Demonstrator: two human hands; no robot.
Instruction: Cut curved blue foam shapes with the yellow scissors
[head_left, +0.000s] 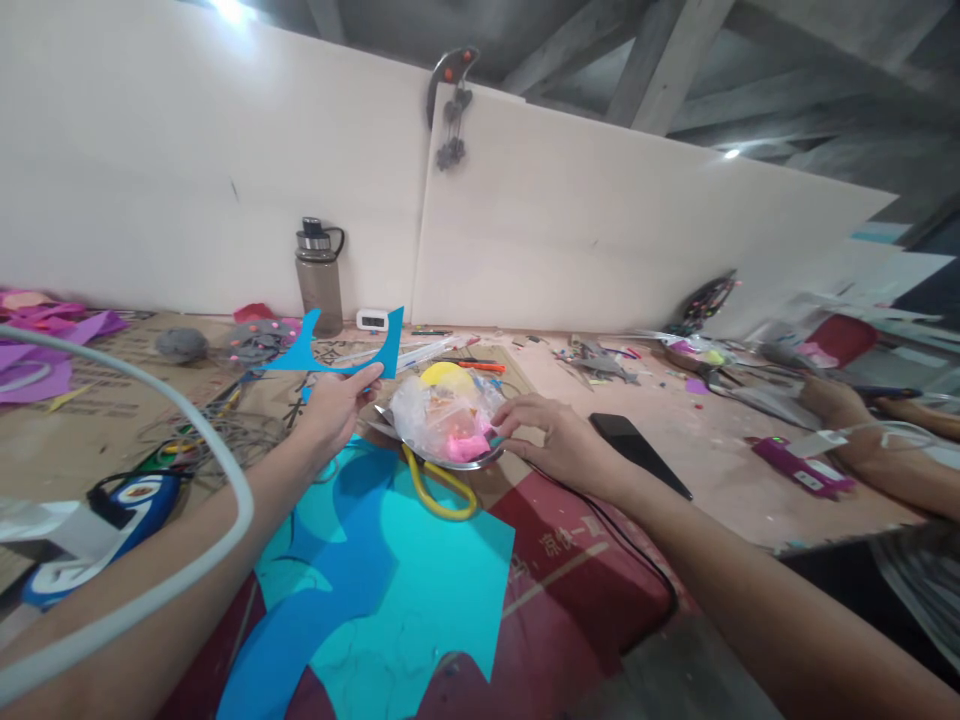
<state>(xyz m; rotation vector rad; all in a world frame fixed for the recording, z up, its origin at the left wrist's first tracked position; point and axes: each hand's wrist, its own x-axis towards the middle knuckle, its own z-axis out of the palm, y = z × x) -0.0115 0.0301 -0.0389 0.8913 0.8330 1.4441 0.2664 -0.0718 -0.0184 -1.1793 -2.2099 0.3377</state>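
My left hand [337,405] is closed on a blue craft sheet scrap [386,355] with curved cut-outs, raised above the table. My right hand [551,435] is at the right rim of a metal plate [480,463]. Its fingers are bent in a pinch beside a pink piece [466,446]; what is between the fingertips is too small to make out. Clear plastic bags [427,415] and a yellow round piece [446,376] fill the plate. Scissors with yellow handles [450,505] stick out from under it. Below lie a turquoise sheet [442,580] and darker blue cut pieces [337,545].
A black phone [637,455] lies right of my right hand. Behind stand a grey bottle [319,280] and a small white digital clock [372,320]. A pale hose [225,470] arches across the left. A co-worker's hands [832,405] and a magenta device [802,467] are at right.
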